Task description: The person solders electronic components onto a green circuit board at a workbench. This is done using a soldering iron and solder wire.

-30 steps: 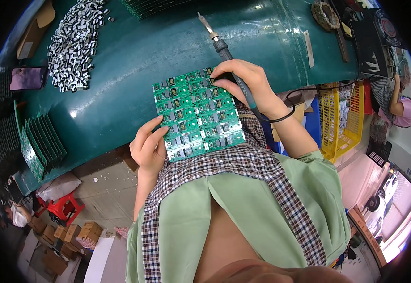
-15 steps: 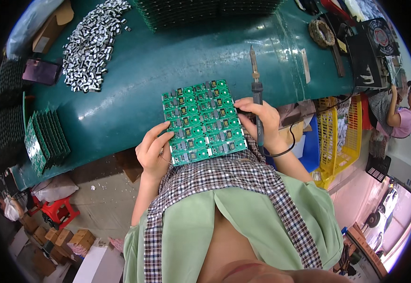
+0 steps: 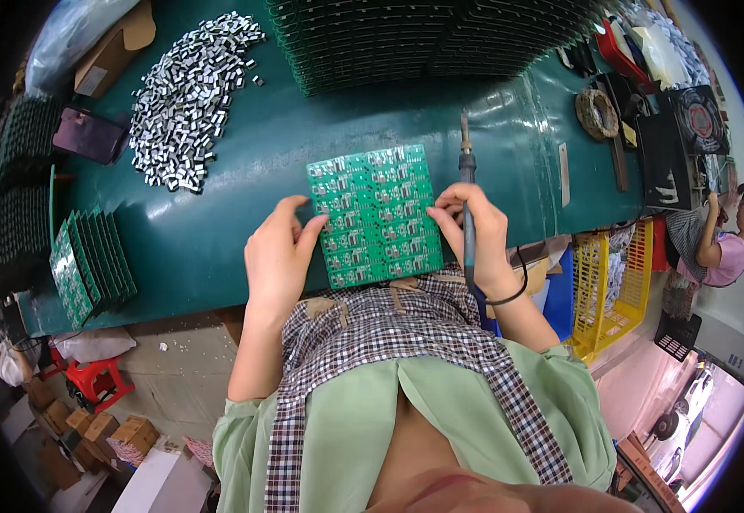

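A green circuit board panel, with rows of repeated small parts on the face turned up, is held at the table's near edge. My left hand is closed on its left edge, with the thumb on top. On the opposite edge, my right hand pinches the board between thumb and fingers. That same hand also carries a soldering iron, its grip lying across the hand and its metal tip pointing away from me. The iron's tip is apart from the board. A dark cord bends round by my right wrist.
A heap of small silvery parts covers the table's far left. Upright circuit boards stand at the left, and a large stack at the back. A ring-shaped coil sits far right, near a yellow crate. Another person is at the right.
The board has been turned over: the face with black parts and round outlines has given way to its other side. Both hands have shifted their grip on its edges. The iron stays in my right hand.
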The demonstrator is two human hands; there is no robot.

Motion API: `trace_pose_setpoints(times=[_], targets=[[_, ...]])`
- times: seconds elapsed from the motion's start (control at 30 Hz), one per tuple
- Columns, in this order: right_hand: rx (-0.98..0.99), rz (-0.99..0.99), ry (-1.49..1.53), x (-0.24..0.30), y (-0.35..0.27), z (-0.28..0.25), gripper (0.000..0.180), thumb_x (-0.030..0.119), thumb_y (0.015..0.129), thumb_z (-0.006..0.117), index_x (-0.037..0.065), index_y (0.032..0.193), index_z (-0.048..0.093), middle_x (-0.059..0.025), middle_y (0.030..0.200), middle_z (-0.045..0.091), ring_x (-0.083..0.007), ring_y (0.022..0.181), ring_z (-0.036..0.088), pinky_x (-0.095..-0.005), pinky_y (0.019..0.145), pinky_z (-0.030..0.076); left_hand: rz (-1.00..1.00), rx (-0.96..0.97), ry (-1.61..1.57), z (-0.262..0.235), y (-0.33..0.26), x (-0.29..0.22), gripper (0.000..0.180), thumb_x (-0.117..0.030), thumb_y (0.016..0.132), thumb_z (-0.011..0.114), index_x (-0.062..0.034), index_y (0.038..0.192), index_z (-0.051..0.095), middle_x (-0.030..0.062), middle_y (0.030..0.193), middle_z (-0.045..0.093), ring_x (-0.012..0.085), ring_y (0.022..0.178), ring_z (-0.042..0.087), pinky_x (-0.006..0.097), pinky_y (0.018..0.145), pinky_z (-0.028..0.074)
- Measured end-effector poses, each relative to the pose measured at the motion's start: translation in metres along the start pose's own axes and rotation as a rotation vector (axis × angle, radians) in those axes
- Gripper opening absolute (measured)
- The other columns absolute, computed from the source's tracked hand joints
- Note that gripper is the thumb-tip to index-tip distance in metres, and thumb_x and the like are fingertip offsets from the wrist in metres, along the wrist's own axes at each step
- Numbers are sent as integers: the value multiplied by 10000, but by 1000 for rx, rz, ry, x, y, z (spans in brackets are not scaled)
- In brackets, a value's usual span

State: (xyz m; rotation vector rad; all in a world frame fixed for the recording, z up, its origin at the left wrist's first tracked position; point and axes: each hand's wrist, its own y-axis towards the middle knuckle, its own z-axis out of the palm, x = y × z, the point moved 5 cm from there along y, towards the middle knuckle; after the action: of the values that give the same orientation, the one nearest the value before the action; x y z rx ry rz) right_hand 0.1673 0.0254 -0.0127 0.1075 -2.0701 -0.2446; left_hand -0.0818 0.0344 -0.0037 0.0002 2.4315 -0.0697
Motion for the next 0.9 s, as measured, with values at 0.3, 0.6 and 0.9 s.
trace_pose_setpoints(times=[0.3, 0.6, 0.9], targets=[[61, -44, -105, 0, 9, -4, 303, -17, 702, 745, 49, 966, 612, -76, 741, 609, -176, 592, 591, -274, 536, 458, -363, -102, -1177, -62, -42, 116, 199, -165, 962, 524, 4, 1043, 589, -1, 711, 417, 84, 629, 354, 221, 558, 290], [-184, 19, 254, 4, -8, -48, 702, 613, 886, 472, -37, 1139, 543, -28, 575, 536, -83, 479, 457, -213, 459, 356, 427, -591, 416, -51, 53, -34, 226, -50, 896, 529, -37, 1096, 634, 68, 743, 598, 189, 633, 533, 313, 555, 422], [-115, -110, 250, 3, 9, -44, 495, 399, 832, 644, -42, 1041, 561, -136, 759, 590, -199, 673, 592, -286, 585, 462, 311, -164, 51, 31, 50, -72, 177, -41, 729, 692, -97, 857, 584, 36, 653, 552, 226, 601, 533, 341, 499, 429]])
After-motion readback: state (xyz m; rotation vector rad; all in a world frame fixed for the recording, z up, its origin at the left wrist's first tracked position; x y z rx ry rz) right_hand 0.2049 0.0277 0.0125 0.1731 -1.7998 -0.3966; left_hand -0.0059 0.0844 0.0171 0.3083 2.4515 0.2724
